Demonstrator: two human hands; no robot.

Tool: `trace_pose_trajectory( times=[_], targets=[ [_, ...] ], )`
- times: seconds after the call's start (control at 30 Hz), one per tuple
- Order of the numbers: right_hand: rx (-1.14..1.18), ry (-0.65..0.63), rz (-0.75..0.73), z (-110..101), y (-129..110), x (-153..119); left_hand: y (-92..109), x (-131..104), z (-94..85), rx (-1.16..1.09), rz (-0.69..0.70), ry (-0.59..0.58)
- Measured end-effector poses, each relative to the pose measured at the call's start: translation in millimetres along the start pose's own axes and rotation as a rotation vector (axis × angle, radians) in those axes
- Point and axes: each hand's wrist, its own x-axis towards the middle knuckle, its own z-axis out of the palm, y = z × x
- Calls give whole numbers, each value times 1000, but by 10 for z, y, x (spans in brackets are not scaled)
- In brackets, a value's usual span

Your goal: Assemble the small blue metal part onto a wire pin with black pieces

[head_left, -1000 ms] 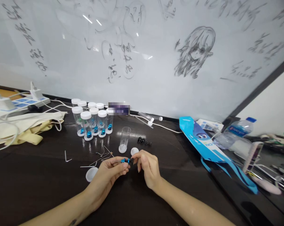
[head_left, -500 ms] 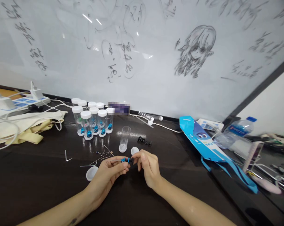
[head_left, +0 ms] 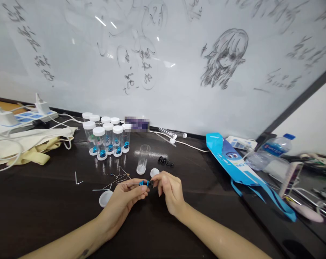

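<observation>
Between the thumb and fingers of my left hand (head_left: 129,196) is a small blue and black part (head_left: 144,183), with a thin wire running out to its left. My right hand (head_left: 170,189) is closed in a pinch at the black right end of that part. Just behind the hands stands an open clear tube (head_left: 143,160) with a white base. One white cap (head_left: 154,173) lies behind my right fingertips, and another white cap (head_left: 105,198) lies left of my left hand. Bent thin wires (head_left: 120,176) rest behind my left hand.
Several capped clear tubes (head_left: 99,144) with blue parts stand at the back left. Black small parts (head_left: 165,162) lie behind the right hand. An L-shaped key (head_left: 76,178) is at left, a blue bag (head_left: 233,162) and bottle (head_left: 279,145) at right. A whiteboard (head_left: 176,82) rises behind.
</observation>
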Motion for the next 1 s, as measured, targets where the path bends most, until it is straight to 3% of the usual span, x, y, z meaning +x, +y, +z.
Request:
trace_pose_trajectory(
  times=[1.0],
  targets=[
    [-14,4,9,-1,6,5,5,-12,7,14,25,6]
  ],
)
